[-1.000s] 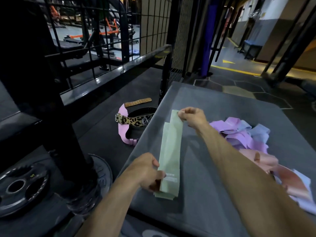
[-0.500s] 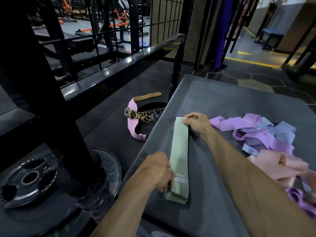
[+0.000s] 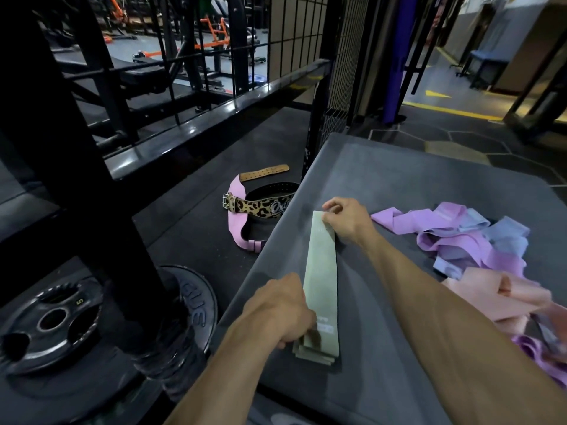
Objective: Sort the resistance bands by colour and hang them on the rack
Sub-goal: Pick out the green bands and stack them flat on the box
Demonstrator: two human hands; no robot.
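A stack of pale green resistance bands (image 3: 320,277) lies flat and lengthwise on the grey padded box (image 3: 399,185). My left hand (image 3: 283,311) grips the near end of the stack. At the far end, my right hand (image 3: 345,220) pinches the top corner of the green bands. A loose pile of purple bands (image 3: 441,237), light blue bands (image 3: 506,237) and pink bands (image 3: 497,299) sits on the box to the right. The black rack frame (image 3: 92,167) stands to the left.
On the dark floor left of the box lie a pink and leopard-print lifting belt (image 3: 260,207) and a tan strap (image 3: 264,172). Black weight plates (image 3: 52,323) sit at the rack's foot. A wire mesh panel (image 3: 346,56) rises behind.
The green bands, first slightly fanned and lifted at the far end, now lie squared up flat on the box. Both hands keep their hold on the ends.
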